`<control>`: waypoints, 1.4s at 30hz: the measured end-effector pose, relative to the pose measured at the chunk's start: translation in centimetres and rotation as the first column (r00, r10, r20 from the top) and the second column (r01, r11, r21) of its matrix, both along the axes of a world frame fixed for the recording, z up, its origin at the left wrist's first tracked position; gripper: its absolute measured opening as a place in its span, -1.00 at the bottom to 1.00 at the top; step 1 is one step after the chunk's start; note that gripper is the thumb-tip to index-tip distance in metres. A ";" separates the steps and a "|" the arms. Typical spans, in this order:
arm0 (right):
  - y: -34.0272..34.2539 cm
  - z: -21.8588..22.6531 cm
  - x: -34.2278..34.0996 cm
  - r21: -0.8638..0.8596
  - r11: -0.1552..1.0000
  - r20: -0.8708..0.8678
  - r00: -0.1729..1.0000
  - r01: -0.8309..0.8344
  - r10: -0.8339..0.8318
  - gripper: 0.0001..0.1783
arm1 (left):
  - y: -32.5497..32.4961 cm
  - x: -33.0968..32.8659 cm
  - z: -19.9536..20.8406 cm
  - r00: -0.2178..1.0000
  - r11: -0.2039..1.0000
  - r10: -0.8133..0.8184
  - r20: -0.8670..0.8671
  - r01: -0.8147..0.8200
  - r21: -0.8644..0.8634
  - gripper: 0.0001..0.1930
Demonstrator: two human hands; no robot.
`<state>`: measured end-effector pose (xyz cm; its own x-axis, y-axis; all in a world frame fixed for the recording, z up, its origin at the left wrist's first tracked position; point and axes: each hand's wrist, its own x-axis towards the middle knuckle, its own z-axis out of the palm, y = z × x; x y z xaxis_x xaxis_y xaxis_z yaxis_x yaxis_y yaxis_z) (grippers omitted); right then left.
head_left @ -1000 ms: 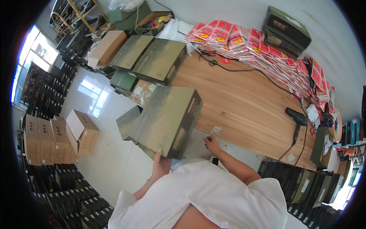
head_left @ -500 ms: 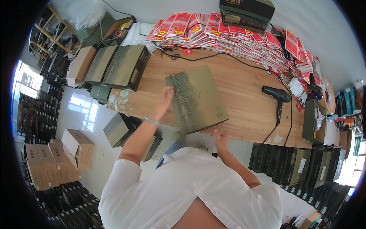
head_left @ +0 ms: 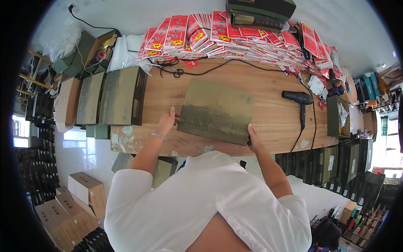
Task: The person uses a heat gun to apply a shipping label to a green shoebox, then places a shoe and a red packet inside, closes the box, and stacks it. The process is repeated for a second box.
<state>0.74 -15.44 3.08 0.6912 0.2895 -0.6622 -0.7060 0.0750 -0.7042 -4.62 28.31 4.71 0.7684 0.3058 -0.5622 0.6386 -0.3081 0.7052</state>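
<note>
A flat olive-green cardboard box (head_left: 216, 107) with a dark landscape print lies at a slight slant on the wooden table in front of me. My left hand (head_left: 167, 120) is beside the box's left edge, fingers stretched and thumb up; a narrow strip of table shows between the palm and the box. At the near right corner, my right hand (head_left: 254, 139) grips the box, its thumb along the edge and the other fingers partly hidden. A bracelet (head_left: 158, 136) circles my left wrist.
A black hair dryer (head_left: 297, 98) with a cord lies to the right on the table (head_left: 268, 88). Red printed packets (head_left: 218, 35) pile along the wall. Black scissors (head_left: 178, 72) lie near them. More olive boxes (head_left: 121, 96) stand at the left, and an open green box (head_left: 338, 117) at the right.
The box has turned so its printed long side faces me. My right hand has come up from the table's front edge to its corner; my left hand has come off its top to its left side.
</note>
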 end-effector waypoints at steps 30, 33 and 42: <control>15.1 20.0 6.2 0.562 0.817 0.046 0.982 0.127 -0.184 -0.42 | 7.1 -4.5 -3.4 0.980 0.967 -0.197 0.033 0.189 0.171 -0.28; 18.3 14.8 11.7 -0.318 0.946 0.582 0.774 -0.065 0.249 -0.17 | 5.5 -4.7 -3.4 0.963 0.969 -0.175 0.205 0.132 0.209 -0.31; 26.8 6.1 10.4 -0.985 -0.025 -0.081 0.337 -0.168 0.938 0.28 | 7.2 -10.6 -3.1 0.992 0.978 -0.012 0.125 -0.015 0.206 -0.35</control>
